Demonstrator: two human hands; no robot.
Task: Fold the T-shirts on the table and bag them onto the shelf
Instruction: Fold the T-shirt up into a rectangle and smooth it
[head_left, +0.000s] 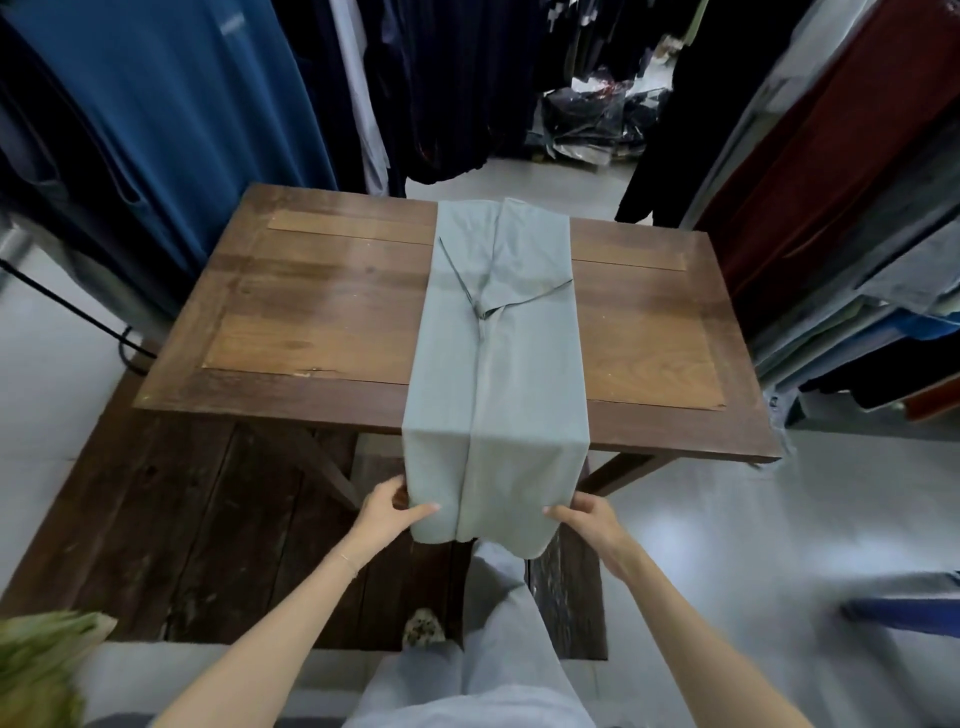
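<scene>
Both arms reach forward. The left hand (388, 506) and right hand (587, 519) each pinch a near corner of a grey-green T-shirt (496, 364), folded lengthwise, stretching beyond them across a wooden table (322, 312). Hanging clothes (156, 104) surround it.

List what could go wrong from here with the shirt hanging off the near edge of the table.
1. Both sides of the grey-green T-shirt only meet loosely along the middle; lifting the hem may spring them open.
2. The left hand and right hand pinch only the bottom corners, so the overhanging hem could sag between them.
3. The far end reaches the table back edge and might slide off.
</scene>
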